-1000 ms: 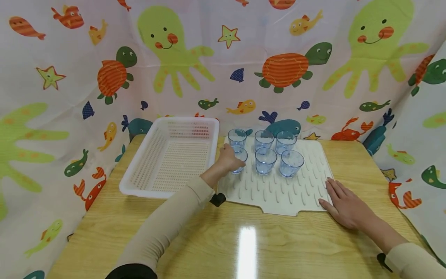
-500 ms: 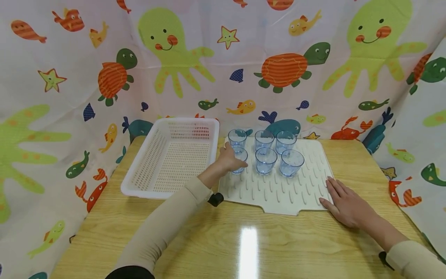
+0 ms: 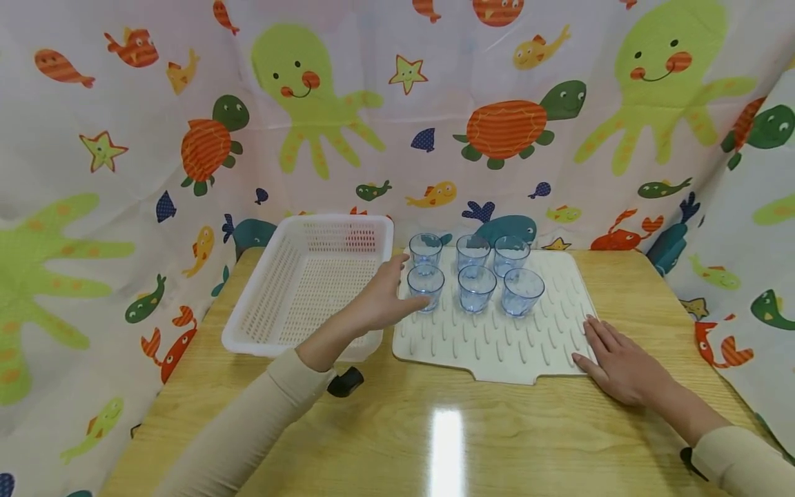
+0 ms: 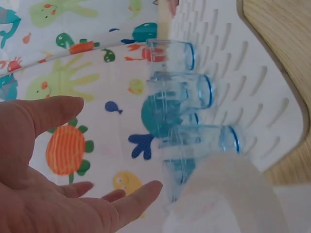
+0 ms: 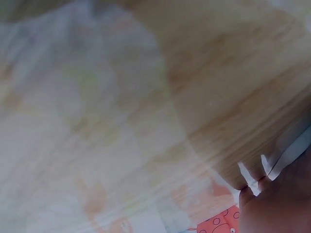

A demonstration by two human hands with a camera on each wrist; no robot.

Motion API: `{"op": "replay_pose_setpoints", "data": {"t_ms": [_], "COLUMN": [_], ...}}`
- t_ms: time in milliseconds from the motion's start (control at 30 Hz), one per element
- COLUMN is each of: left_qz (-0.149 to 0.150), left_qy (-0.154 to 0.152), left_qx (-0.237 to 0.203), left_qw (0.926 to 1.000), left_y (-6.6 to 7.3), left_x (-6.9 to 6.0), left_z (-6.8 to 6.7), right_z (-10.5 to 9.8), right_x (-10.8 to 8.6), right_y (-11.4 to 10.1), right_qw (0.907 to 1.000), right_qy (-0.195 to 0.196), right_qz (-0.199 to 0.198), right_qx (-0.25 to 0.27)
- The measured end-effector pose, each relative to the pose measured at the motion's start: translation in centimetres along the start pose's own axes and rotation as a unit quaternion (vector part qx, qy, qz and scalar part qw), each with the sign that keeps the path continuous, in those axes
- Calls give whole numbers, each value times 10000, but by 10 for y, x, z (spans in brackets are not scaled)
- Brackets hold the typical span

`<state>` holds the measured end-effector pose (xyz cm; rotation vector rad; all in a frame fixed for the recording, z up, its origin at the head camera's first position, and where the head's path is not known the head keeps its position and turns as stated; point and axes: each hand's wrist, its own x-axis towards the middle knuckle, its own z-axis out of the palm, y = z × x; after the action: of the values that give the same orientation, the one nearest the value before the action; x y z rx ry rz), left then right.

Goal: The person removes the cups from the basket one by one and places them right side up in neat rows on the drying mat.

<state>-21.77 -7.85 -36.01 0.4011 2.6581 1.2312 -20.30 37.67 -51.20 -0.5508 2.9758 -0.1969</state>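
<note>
My left hand (image 3: 384,298) is apart from the glasses, with thumb and fingers spread and nothing held; the left wrist view shows the same spread hand (image 4: 53,204). Nearest to it stands the front-left clear blue glass tumbler (image 3: 426,288). Several such tumblers stand upright in two rows of three on a white ridged drying mat (image 3: 503,352). My right hand (image 3: 624,369) rests flat at the mat's right front corner, fingers straight, fingertips on its edge. In the right wrist view only part of that hand (image 5: 277,208) shows, dark and low in the corner.
A white perforated plastic basket (image 3: 317,290) with nothing in it stands left of the mat, partly behind my left forearm. Both lie on a wooden table (image 3: 397,428). A curtain (image 3: 373,138) printed with sea animals hangs behind and at both sides.
The left hand has let go of the front-left tumbler and drawn back to the left and toward me, its fingers opening. The tumblers and the right hand stay in place.
</note>
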Motion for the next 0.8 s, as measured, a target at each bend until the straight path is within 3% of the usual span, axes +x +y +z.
{"op": "replay_pose_setpoints", "data": {"t_ms": [200, 333, 500, 667, 800], "left_qz": [522, 717, 918, 1006, 1045], "left_qy": [298, 530, 770, 1065, 1322], "left_qx": [577, 1015, 1224, 1282, 1324], "left_qw": [9965, 9908, 9852, 9809, 9768], "left_y": [-19, -34, -45, -49, -45], "left_x": [-17, -22, -24, -27, -27], "left_z": [-21, -31, -39, -47, -52], "right_z": [5, 7, 5, -14, -40], "right_x": [-3, -3, -4, -1, 4], "right_y": [2, 3, 5, 2, -4], "right_qw": [9999, 9999, 10000, 9994, 9995], "right_qy": [110, 136, 36, -221, -261], "right_qz": [-10, -13, -59, -240, -83], "right_qx": [62, 73, 49, 96, -175]}}
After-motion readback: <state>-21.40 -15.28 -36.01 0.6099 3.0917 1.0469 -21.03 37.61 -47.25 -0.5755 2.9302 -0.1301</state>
